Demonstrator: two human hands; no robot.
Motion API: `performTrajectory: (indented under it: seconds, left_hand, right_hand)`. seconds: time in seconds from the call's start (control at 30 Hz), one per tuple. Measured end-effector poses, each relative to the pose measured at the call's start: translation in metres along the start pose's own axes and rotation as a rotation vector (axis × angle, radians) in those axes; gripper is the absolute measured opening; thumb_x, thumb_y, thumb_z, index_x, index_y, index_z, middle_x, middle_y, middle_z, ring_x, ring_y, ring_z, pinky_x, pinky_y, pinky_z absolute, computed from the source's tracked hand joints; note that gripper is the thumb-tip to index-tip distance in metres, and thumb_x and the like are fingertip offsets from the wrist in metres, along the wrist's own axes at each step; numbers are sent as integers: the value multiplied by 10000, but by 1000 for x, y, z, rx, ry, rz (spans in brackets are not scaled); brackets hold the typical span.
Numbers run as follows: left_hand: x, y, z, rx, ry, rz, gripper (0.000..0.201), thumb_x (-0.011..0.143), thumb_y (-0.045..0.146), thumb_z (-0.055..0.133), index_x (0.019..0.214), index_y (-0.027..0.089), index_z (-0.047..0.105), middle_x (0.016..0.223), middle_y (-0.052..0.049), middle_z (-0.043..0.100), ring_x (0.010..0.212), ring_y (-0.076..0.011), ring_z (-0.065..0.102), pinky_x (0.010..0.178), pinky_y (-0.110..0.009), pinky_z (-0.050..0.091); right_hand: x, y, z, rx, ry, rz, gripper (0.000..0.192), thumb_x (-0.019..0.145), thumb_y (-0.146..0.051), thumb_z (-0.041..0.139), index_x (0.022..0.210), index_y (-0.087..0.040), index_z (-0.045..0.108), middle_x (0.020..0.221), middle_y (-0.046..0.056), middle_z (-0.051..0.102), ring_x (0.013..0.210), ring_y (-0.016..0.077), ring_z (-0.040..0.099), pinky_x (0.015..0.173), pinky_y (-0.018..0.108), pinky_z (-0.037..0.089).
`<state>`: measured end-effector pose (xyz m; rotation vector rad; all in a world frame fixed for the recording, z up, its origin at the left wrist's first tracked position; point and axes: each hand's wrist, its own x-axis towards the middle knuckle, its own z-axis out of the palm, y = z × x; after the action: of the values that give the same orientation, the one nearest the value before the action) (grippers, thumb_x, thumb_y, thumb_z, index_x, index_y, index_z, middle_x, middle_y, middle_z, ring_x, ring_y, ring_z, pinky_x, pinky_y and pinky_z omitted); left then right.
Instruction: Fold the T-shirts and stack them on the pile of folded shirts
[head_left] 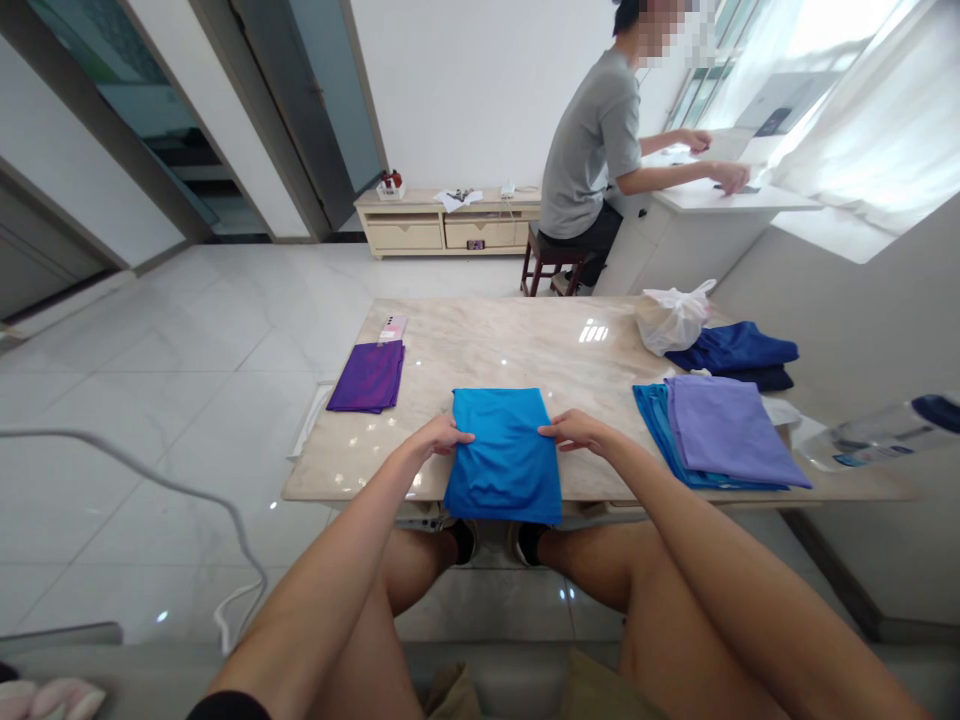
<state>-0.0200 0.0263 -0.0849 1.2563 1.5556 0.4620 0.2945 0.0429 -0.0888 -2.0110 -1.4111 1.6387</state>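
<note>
A folded bright blue cloth lies in front of me, its near end reaching the front edge of the marble-patterned table. My left hand pinches its left side between thumb and fingers. On the opposite side, my right hand grips the cloth's right edge the same way. Slight wrinkles run across the middle and near end of the fabric. A folded purple cloth rests to the left. At the right sits a pile with a lavender cloth on top of teal-blue folded cloth.
A phone lies behind the purple cloth. At the table's right are a white plastic bag, dark blue cloth and a clear bottle. A person sits on a stool beyond the table. A low cabinet stands against the wall.
</note>
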Motion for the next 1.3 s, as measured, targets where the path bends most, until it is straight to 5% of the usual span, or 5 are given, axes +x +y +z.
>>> performTrajectory:
  seconds: [0.3, 0.67, 0.83, 1.03, 1.3]
  left_hand:
    - [-32, 47, -39, -295, 219, 405, 446, 778, 568, 898, 998, 181, 879, 998, -94, 859, 947, -266, 751, 851, -354, 594]
    - [-38, 57, -28, -123, 534, 559, 253, 896, 435, 811, 972, 195, 808, 1215, -109, 751, 1143, -266, 718, 971, -359, 580]
    - [-53, 64, -23, -92, 424, 617, 222, 974, 419, 741, 936, 209, 682, 1483, -130, 684, 1360, -284, 649, 1131, -391, 524]
    - [-58, 71, -26, -198, 317, 696, 386, 918, 584, 774, 872, 227, 635, 907, -35, 735, 939, -219, 709, 909, -328, 569]
    - [-80, 68, -35, -395, 509, 710, 407, 934, 607, 797, 977, 216, 691, 880, -13, 722, 706, -152, 662, 609, -256, 498]
  right_hand:
    - [-39, -27, -32, 270, 186, -645, 534, 817, -677, 871, 1032, -189, 844, 1076, 67, 841, 1073, 269, 728, 1046, 395, 559]
    - [-38, -39, -32, 176, 670, -833, 543, 853, -749, 779, 928, -212, 807, 1227, 122, 762, 1140, 284, 705, 991, 393, 576]
    - [-37, -39, -30, 260, 575, -847, 596, 946, -817, 633, 978, -232, 747, 1087, 78, 766, 1119, 262, 683, 999, 364, 566]
    - [-42, -48, -27, 353, 588, -812, 643, 936, -876, 592, 969, -242, 695, 892, 14, 706, 951, 213, 663, 883, 303, 578]
    - [-55, -79, -12, 398, 684, -840, 644, 874, -858, 728, 957, -219, 725, 803, 12, 691, 743, 182, 609, 634, 272, 499]
